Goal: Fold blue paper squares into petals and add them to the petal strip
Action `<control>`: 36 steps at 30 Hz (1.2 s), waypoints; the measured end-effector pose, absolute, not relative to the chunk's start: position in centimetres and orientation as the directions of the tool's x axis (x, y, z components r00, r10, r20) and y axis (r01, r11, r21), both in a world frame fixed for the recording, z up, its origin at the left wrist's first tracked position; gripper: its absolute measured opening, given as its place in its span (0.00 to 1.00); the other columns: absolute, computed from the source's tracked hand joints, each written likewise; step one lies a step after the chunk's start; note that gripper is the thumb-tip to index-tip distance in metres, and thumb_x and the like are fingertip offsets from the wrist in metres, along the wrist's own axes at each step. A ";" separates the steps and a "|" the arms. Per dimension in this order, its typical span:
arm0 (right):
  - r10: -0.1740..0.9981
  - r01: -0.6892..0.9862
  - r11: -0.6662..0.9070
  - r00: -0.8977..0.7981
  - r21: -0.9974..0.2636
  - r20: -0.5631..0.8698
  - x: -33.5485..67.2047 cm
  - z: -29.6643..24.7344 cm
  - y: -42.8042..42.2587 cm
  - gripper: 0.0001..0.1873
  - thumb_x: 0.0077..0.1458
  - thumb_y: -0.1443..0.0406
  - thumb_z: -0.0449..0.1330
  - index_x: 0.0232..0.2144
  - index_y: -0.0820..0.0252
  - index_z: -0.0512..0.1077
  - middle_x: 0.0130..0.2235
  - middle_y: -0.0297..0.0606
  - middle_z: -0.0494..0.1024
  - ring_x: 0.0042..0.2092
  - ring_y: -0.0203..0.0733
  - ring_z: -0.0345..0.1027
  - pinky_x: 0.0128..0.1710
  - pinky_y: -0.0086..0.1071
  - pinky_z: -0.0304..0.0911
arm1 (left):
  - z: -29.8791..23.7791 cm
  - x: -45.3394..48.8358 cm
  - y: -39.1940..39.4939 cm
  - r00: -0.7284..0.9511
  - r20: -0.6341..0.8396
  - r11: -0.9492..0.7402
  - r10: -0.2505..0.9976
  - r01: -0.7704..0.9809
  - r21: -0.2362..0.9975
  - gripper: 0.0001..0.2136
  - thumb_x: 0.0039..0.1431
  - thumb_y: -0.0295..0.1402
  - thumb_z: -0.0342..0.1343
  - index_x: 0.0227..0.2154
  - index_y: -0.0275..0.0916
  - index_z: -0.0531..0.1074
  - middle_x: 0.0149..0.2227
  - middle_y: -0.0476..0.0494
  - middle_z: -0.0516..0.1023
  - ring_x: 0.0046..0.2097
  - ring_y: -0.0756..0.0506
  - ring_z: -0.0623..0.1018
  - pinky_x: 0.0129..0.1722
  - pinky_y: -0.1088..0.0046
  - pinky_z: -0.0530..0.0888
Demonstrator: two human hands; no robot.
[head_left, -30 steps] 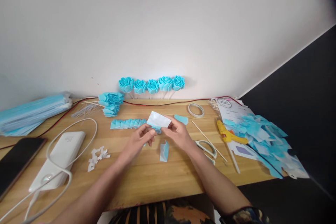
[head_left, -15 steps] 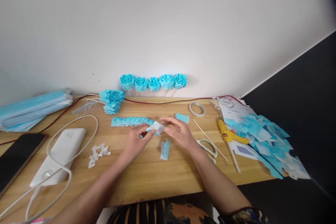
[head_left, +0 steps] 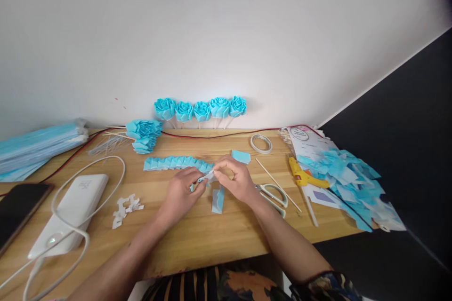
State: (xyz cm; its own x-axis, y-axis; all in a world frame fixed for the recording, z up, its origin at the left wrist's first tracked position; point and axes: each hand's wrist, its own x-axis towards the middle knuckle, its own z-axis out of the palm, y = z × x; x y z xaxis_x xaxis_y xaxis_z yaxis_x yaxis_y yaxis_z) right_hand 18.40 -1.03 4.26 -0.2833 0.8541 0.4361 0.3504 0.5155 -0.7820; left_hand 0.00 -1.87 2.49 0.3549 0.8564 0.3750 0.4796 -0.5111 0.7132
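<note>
Black phone (head_left: 21, 211) at far left, cut off by the frame edge. White power bank (head_left: 79, 207) beside it, cable looping across; white scraps (head_left: 124, 208) next. Row of folded blue petals (head_left: 173, 163) on the desk (head_left: 197, 244), right end lost behind the fingers. Left hand (head_left: 183, 192) pinches a small blue-and-white strip (head_left: 209, 177), mostly covered, folds hard to read, just above the desk between both hands. Right hand (head_left: 236, 182) pinches its other end, thumb against forefinger. Scissors (head_left: 284, 195) at the right wrist, blades hidden. Yellow glue gun (head_left: 304, 176) farther right; blue pieces (head_left: 353, 174) partly cover printed paper (head_left: 310, 146).
</note>
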 end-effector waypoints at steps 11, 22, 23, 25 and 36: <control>0.870 0.343 0.480 -0.300 -0.807 0.390 18.5 4.1 -0.9 0.09 0.53 0.69 0.60 0.38 0.55 0.72 0.38 0.35 0.76 0.42 0.41 0.69 0.46 0.36 0.63 | 2.6 -0.4 -2.1 0.287 0.439 -0.525 0.851 0.461 0.716 0.08 0.59 0.29 0.52 0.32 0.40 0.78 0.30 0.43 0.77 0.34 0.44 0.72 0.37 0.69 0.65; 0.702 0.338 0.711 -0.313 -0.616 0.640 18.8 3.6 -0.5 0.08 0.55 0.71 0.56 0.32 0.52 0.72 0.35 0.36 0.77 0.39 0.43 0.70 0.44 0.43 0.64 | 2.6 -0.3 -1.2 0.245 -0.150 0.202 0.958 -0.204 0.958 0.23 0.55 0.50 0.53 0.37 0.33 0.77 0.29 0.42 0.76 0.29 0.47 0.72 0.27 0.72 0.68; 0.693 0.343 0.721 -0.330 -0.602 0.641 18.7 3.6 -0.5 0.09 0.55 0.71 0.56 0.32 0.52 0.72 0.35 0.37 0.78 0.40 0.43 0.70 0.44 0.43 0.64 | 2.6 -0.3 -1.2 0.306 -0.167 0.249 0.937 -0.255 0.934 0.24 0.55 0.52 0.52 0.35 0.33 0.77 0.29 0.41 0.76 0.29 0.47 0.72 0.26 0.72 0.69; 0.671 0.345 0.741 -0.362 -0.576 0.647 18.7 3.4 -0.5 0.10 0.56 0.72 0.56 0.33 0.51 0.72 0.36 0.37 0.78 0.40 0.43 0.69 0.43 0.43 0.64 | 2.7 -0.3 -1.3 0.374 -0.167 0.293 0.912 -0.312 0.904 0.23 0.55 0.53 0.53 0.36 0.34 0.75 0.28 0.43 0.75 0.28 0.47 0.72 0.25 0.72 0.68; 0.815 0.348 0.577 -0.295 -0.739 0.498 18.2 3.4 -0.9 0.13 0.60 0.69 0.52 0.44 0.50 0.71 0.47 0.38 0.75 0.50 0.44 0.67 0.52 0.43 0.61 | 2.8 -0.3 -1.2 0.297 -0.127 0.252 0.946 -0.430 0.867 0.26 0.47 0.32 0.66 0.50 0.42 0.65 0.37 0.47 0.79 0.34 0.49 0.76 0.35 0.75 0.69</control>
State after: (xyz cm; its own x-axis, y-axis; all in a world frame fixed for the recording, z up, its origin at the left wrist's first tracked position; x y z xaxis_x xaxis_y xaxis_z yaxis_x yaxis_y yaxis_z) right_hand 18.18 -0.88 3.39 -0.2947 0.8154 0.4982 0.3478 0.5771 -0.7389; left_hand -0.26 -1.23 2.77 0.2971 0.9463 -0.1273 -0.4302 0.2517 0.8669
